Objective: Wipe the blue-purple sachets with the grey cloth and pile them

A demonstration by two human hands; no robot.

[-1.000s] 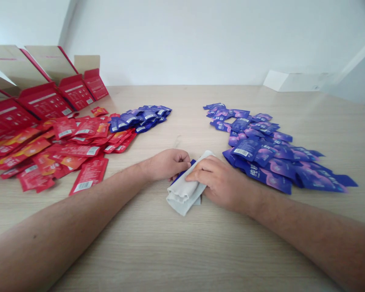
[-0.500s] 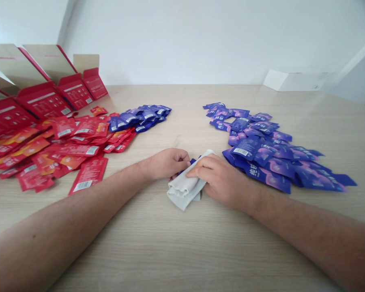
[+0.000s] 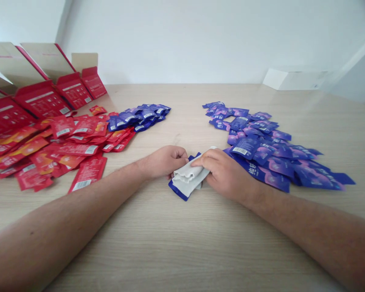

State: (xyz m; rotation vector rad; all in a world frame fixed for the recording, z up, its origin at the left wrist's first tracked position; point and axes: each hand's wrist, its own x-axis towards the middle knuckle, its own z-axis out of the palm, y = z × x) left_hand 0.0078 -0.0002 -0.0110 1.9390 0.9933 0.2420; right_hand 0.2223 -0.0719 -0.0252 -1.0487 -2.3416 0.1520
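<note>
A folded white cloth lies over a blue sachet, whose lower end and a bit of its top edge stick out from under it. My right hand grips the cloth from the right and presses it on the sachet. At the left, my left hand is closed with curled fingers at the sachet's edge, and its grip is partly hidden behind the thumb and cloth. Just beyond my right hand spreads a pile of blue-purple sachets.
To the left lies a heap of red and orange sachets, with a smaller pile of blue sachets behind it. Open red cartons line the back left. At the back right a white box rests on the wooden table.
My right hand has shifted the cloth slightly up and right along the sachet, baring its blue lower end. My left hand stays at nearly the same spot.
</note>
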